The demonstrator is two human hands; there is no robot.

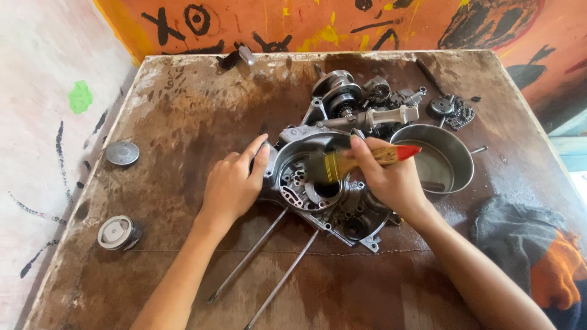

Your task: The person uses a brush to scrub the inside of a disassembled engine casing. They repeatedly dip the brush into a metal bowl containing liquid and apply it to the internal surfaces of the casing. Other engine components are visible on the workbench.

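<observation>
Centrally in the frame, the engine case (pixel 318 189) lies flat on the bench (pixel 171 116), directly between both hands. Left hand (pixel 232 183) is spread wide, palm and fingers pressed on the case's left rim. Right hand (pixel 391 177) is closed around a paintbrush (pixel 361 160), whose long axis runs left-right, bristles pointing left into the case's round cavity. Metal bowl (pixel 455 162) sits just right of the case.
</observation>
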